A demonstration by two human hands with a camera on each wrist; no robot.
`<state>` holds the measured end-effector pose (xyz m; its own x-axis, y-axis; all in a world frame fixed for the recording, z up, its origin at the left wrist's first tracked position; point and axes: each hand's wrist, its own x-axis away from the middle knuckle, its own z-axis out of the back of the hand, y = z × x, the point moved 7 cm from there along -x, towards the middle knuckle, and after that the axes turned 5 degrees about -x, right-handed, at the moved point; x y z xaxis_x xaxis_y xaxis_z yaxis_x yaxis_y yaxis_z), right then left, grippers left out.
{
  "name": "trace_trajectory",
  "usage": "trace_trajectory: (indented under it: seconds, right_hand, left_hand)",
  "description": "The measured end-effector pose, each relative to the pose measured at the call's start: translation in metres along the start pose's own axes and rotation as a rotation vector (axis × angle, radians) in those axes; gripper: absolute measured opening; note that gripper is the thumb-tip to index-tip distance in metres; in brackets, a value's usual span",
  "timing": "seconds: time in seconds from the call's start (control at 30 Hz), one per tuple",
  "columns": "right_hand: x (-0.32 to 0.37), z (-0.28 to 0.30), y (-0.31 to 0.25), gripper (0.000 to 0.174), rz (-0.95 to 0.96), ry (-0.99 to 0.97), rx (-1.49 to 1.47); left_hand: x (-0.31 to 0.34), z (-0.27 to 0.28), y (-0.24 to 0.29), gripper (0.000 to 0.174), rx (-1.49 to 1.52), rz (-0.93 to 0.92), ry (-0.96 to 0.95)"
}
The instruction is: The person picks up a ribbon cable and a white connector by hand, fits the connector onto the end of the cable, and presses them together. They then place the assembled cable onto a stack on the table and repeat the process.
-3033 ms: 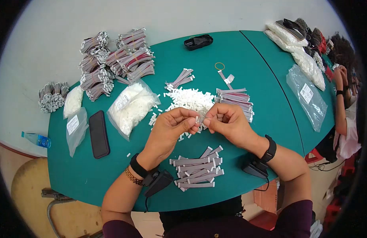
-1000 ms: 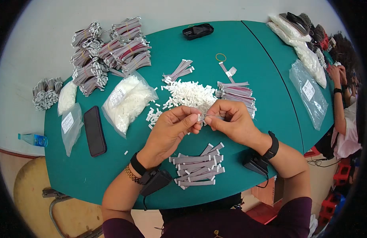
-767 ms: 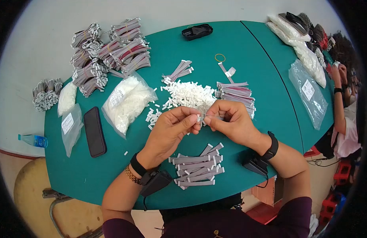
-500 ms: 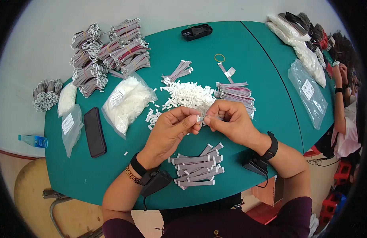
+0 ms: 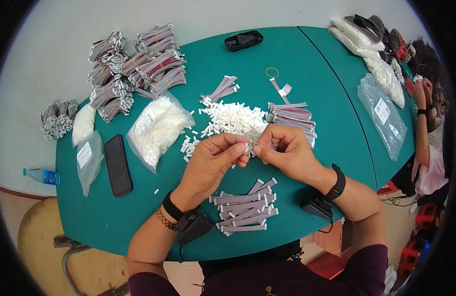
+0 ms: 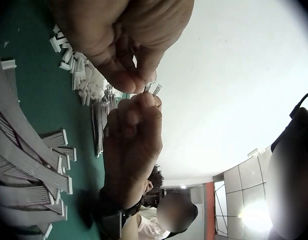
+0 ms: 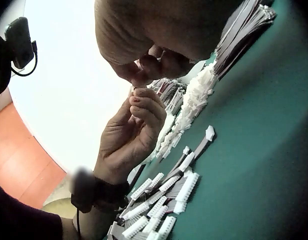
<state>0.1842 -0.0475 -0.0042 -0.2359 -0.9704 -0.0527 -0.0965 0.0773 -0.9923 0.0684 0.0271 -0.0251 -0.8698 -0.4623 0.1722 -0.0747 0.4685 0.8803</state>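
Note:
My left hand (image 5: 213,160) pinches a small white connector housing (image 5: 247,147) between thumb and fingers. Right beside it, my right hand (image 5: 289,153) pinches thin grey wires of a ribbon cable, its fingertips close to the housing. In the left wrist view, bare wire ends (image 6: 157,90) with metal terminals stick up at the right fingertips; most of the cable is hidden by the fingers. Both hands are over the near edge of a heap of white connector housings (image 5: 233,118). Below them lies a pile of grey ribbon cables (image 5: 245,207) with white connectors on their ends.
A bundle of ribbon cables (image 5: 292,118) lies right of the heap, and a few cables (image 5: 220,89) behind it. On the left are a bag of housings (image 5: 159,123), a phone (image 5: 118,165) and stacked cable bundles (image 5: 154,61). Another person's arm (image 5: 423,133) is at far right.
Compared with 3 s ago the head view has shifted slightly, and thin wires now show between the hands. Over the last second the right fingertips move only slightly beside the housing.

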Motion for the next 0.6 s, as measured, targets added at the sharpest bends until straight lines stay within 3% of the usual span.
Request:
trace_trajectory:
  seconds: [0.6]
  right_hand:
    - [0.0008,0.0001,0.0012,0.014,-0.007,0.012,-0.006]
  left_hand:
    - [0.0009,-0.0014,0.0051,0.016,-0.107,-0.067,0.028]
